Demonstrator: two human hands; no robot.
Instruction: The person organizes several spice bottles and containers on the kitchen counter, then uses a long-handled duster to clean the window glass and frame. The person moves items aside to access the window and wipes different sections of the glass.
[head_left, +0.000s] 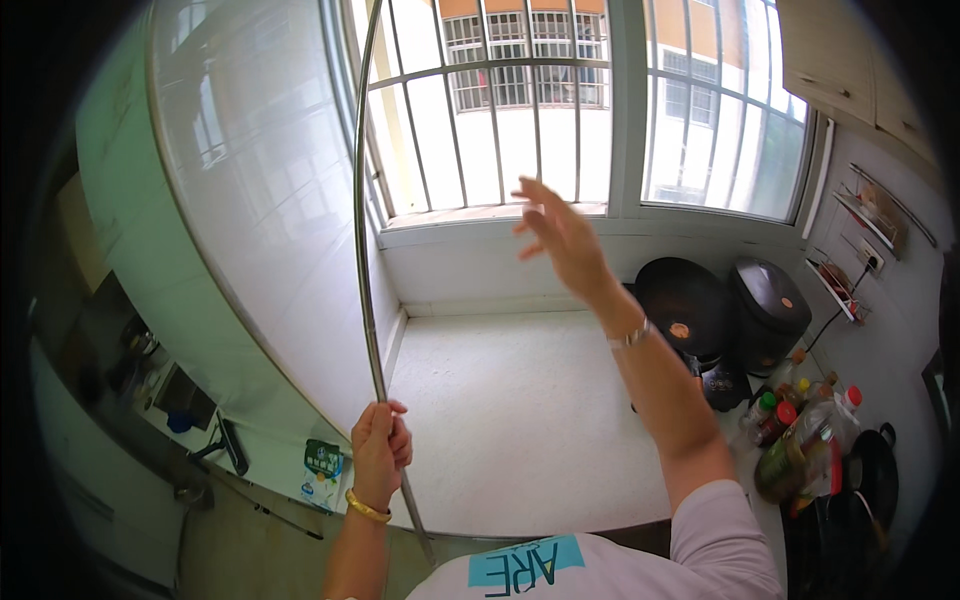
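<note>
My left hand (382, 448) grips a long metal pole (367, 300) that runs from below my hand up past the top of the picture, beside the tiled wall. A gold-coloured bangle circles that wrist. My right hand (559, 236) is raised in front of the barred window (495, 135), fingers apart and slightly blurred, holding nothing. Below both hands lies the white countertop (525, 420). The pole's upper end is out of view.
On the right stand a black wok (684, 304), a black rice cooker (771, 311), bottles (776, 424) and a dark pan (874, 480). Wall cabinets (840, 67) hang upper right. A green-and-white pouch (322, 474) and a squeegee-like tool (231, 444) lie lower left.
</note>
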